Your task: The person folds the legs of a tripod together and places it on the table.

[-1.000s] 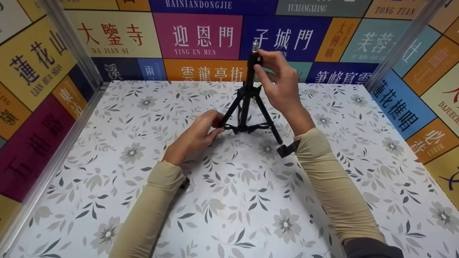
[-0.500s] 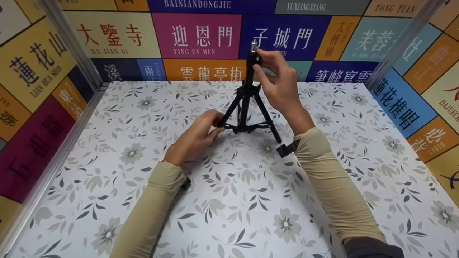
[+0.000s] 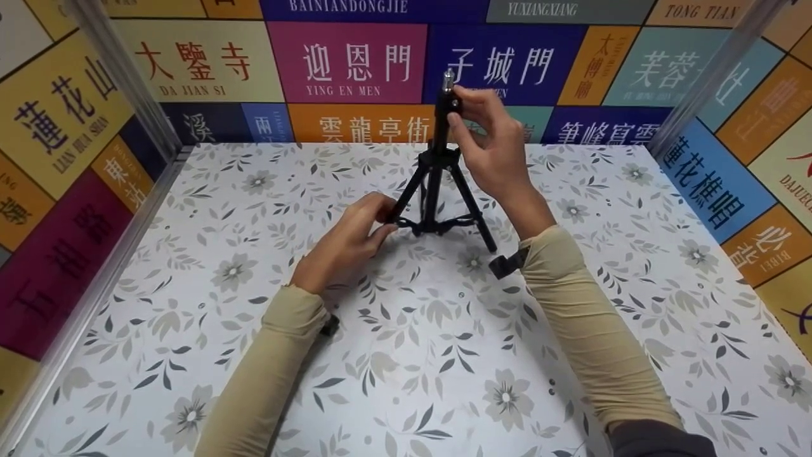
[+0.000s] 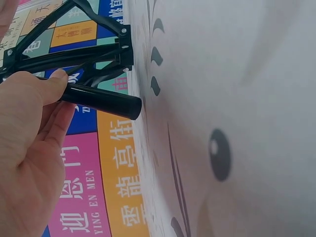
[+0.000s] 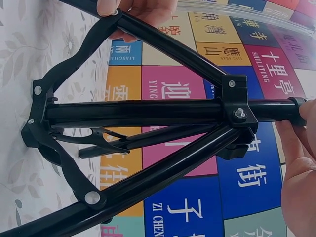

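A small black tripod stand point(image 3: 432, 190) is upright on the table, its legs spread and a silver stud at its top. My left hand point(image 3: 346, 238) pinches the stand's left leg low down, thumb and fingers on either side. In the left wrist view that leg's end point(image 4: 106, 100) sticks out past the left hand point(image 4: 29, 133). Up at the column's top, my right hand point(image 3: 498, 143) pinches the pole just below the stud. The right wrist view shows the stand's centre tube and hub point(image 5: 237, 108), with the right hand point(image 5: 301, 163) at the pole beyond the hub.
A white table point(image 3: 406, 355) with a grey leaf and flower print lies under the stand. Behind it rises a wall point(image 3: 355, 70) of coloured panels with lettering. Clear strips point(image 3: 120, 70) run along the wall corners. A black strap camera piece point(image 3: 507, 263) sits at the right cuff.
Both hands keep their hold on the stand. The stand's top has shifted very slightly left; otherwise hands and stand look almost still.
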Demonstrator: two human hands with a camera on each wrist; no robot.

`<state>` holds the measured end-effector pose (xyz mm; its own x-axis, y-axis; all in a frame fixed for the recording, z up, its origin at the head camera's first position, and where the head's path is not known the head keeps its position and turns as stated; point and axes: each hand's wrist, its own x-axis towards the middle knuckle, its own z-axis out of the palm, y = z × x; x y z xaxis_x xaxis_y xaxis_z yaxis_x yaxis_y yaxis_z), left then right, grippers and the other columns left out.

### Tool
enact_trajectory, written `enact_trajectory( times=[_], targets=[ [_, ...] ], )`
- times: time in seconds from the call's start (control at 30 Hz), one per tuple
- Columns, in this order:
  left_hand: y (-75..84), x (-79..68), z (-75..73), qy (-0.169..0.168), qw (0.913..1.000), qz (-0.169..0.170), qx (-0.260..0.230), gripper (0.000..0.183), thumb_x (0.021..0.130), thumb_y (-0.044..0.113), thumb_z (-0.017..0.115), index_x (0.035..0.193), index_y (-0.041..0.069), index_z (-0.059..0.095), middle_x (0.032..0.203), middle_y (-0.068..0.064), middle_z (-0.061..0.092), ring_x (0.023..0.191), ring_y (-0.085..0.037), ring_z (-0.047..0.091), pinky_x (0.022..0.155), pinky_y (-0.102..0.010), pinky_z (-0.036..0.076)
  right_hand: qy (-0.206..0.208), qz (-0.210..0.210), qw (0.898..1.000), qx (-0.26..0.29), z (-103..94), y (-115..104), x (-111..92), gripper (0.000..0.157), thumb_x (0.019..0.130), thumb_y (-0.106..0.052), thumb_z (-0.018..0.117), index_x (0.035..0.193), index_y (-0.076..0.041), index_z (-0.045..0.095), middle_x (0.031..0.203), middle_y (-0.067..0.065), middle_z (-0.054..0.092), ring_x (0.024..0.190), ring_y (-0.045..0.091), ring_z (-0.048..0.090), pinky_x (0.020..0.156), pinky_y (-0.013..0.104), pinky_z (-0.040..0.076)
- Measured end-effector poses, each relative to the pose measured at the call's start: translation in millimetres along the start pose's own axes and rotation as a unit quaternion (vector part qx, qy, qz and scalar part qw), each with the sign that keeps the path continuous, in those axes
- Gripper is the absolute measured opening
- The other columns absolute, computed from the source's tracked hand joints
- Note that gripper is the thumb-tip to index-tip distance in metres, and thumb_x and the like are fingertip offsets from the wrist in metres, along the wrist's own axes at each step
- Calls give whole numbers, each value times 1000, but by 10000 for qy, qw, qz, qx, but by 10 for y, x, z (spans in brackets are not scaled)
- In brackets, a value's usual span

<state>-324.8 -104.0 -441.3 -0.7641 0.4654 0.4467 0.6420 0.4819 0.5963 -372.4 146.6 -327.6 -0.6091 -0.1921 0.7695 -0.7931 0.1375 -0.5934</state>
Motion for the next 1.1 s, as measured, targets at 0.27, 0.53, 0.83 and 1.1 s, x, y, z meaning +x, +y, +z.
enact_trajectory(
  times=[0.27,0.53,0.83,1.1],
  targets=[
    [-11,14,27,173,9998,137,-6,25,95,8,68,118,8,61,111,-4,65,103,-14,64,93,-32,53,139,266,9994,152,32,-55,7,36,97,-3,62,132,-4,59,132,9,65,117,26,67,91,33,60],
    [3,18,29,227,9997,73,-35,26,95,8,67,120,9,61,114,-1,64,106,-12,62,97,-29,52,124,251,9995,175,28,-54,6,34,97,-6,63,131,-7,60,132,7,66,116,24,68,91,33,60],
    [-10,44,40,284,9995,112,-100,28,94,7,68,121,9,62,115,0,65,107,-10,63,97,-28,52,147,265,9994,189,31,-76,8,34,97,-5,63,130,-6,60,131,8,66,115,25,68,89,35,61],
    [0,59,64,351,9989,229,-189,29,93,2,68,121,5,61,114,-8,66,105,-13,64,97,-32,53,156,238,9995,100,48,-161,4,33,97,-1,61,130,-1,59,132,13,66,116,29,68,87,31,61]
  ],
)
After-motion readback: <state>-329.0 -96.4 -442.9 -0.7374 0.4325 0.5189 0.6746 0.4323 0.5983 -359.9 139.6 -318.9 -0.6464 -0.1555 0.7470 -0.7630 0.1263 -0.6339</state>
